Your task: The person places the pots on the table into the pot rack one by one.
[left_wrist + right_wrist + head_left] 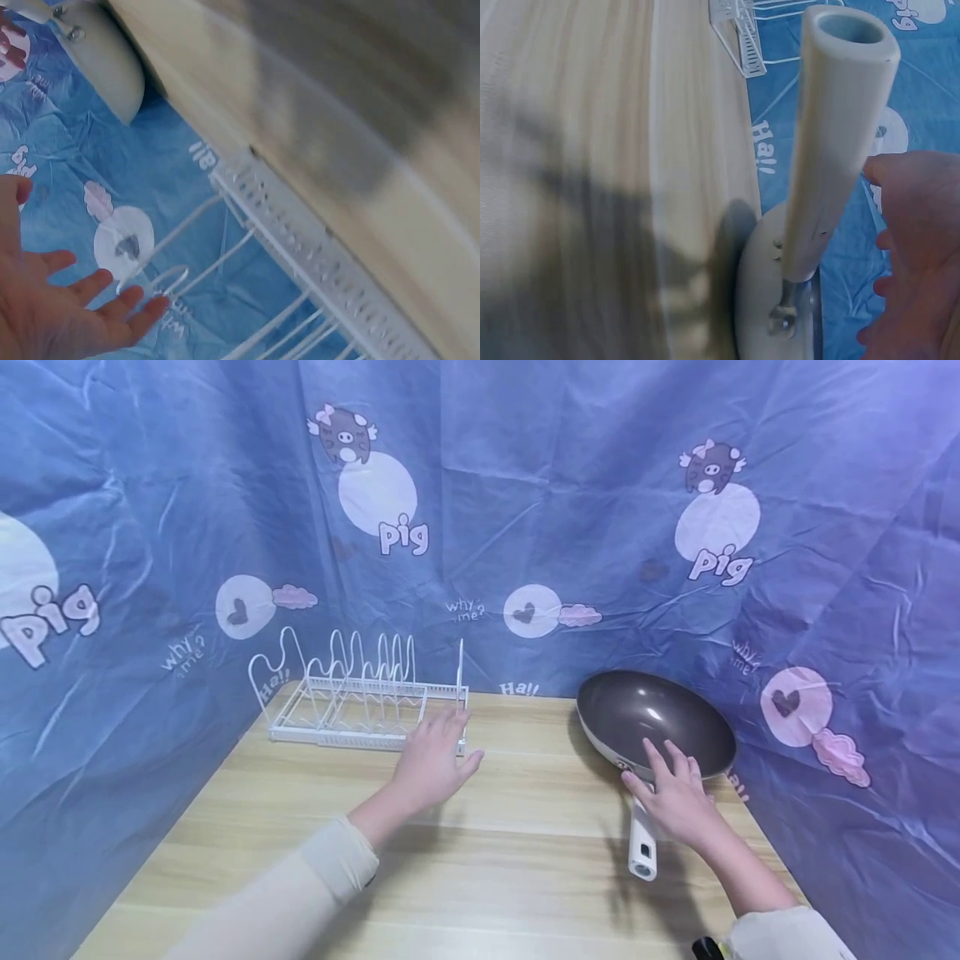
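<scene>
— How do you expect that frying pan to handle?

— Stiff all through, I'd judge, and heaviest at the bowl, so it should want to tip away from me if I hold only the tail. The dark inside has a sheen and looks slick, and probably scratches easily. I don't think it would break.

— So where would you take hold?

— Round the white handle, well up toward the bowl. It sticks out from the pan on my side and looks smooth, so I'd want a full wrap rather than a pinch.

— Where does the pan lie from your fingers?

— Open side up on the wooden tabletop, with my right hand over the place where handle meets bowl. Those fingers are apart and curl round nothing; the thumb is just beside the handle. Whether any fingertip touches, I can't tell.

— And your left hand?

— Well to the left of the pan, near the close end of the white wire rack, which lies left of the pan too. Those fingers are loosely parted and hold nothing.

— Anything farther out?

— Blue pig-print cloth hanging behind the pan.
</scene>
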Tool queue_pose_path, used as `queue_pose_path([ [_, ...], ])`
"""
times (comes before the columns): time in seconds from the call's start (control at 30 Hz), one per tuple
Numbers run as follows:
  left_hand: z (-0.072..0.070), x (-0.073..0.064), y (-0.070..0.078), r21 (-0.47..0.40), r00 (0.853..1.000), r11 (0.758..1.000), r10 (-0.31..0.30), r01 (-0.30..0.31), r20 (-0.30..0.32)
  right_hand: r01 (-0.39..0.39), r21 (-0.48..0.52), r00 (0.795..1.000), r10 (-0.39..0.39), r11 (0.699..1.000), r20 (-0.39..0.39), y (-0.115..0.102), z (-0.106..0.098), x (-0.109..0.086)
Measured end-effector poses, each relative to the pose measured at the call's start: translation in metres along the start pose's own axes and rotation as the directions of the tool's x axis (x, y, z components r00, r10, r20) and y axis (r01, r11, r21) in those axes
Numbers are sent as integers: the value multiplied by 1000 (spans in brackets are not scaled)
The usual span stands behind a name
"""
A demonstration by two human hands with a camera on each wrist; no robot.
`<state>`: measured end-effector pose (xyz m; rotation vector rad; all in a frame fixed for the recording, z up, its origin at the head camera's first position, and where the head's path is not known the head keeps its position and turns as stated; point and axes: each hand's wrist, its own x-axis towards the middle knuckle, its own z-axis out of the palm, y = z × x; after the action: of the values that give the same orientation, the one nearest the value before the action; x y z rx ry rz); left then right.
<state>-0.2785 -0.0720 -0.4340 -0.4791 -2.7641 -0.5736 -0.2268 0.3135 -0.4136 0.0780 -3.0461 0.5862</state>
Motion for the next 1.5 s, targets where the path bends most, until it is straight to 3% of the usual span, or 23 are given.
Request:
queue_pose_path([
  [0.23, 18, -4, 20, -116, 1000, 993, -16, 13, -25, -13, 49, 998, 16, 999, -56, 9, 9, -6],
  [0.43, 36, -11, 45, -224, 996, 972, -49, 65, 75, -109, 114, 991, 117, 987, -59, 19, 18, -12],
  [0.7, 55, -18, 72, -377, 974, 915, -68, 148, 216, -217, 183, 974, 226, 959, -29, 23, 25, -17],
  [0.83, 64, -21, 83, -472, 959, 863, -48, 181, 280, -237, 268, 969, 247, 934, -2, 27, 30, -18],
  [0.9, 69, -21, 88, -533, 948, 820, -36, 209, 316, -255, 336, 965, 259, 907, 33, 29, 33, -19],
  [0.93, 71, -22, 91, -574, 939, 785, -29, 233, 342, -266, 377, 963, 265, 887, 56, 30, 34, -19],
  [1.03, 76, -23, 102, -687, 904, 649, -2, 327, 428, -298, 507, 954, 267, 809, 135, 31, 38, -21],
  [1.13, 80, -26, 113, -755, 862, 502, 37, 422, 506, -349, 661, 937, 261, 664, 233, 31, 41, -22],
  [1.2, 83, -29, 121, -766, 845, 456, 55, 453, 532, -365, 752, 931, 238, 549, 278, 31, 43, -23],
  [1.27, 87, -31, 129, -767, 832, 436, 69, 471, 550, -375, 822, 925, 223, 429, 306, 30, 45, -23],
  [1.33, 91, -34, 137, -774, 822, 403, 84, 488, 563, -366, 865, 929, 198, 343, 314, 29, 46, -23],
  [1.4, 96, -37, 146, -790, 812, 343, 115, 509, 573, -353, 889, 933, 181, 291, 311, 29, 47, -24],
  [1.5, 103, -43, 160, -811, 795, 217, 180, 542, 580, -350, 896, 935, 162, 273, 316, 29, 48, -25],
])
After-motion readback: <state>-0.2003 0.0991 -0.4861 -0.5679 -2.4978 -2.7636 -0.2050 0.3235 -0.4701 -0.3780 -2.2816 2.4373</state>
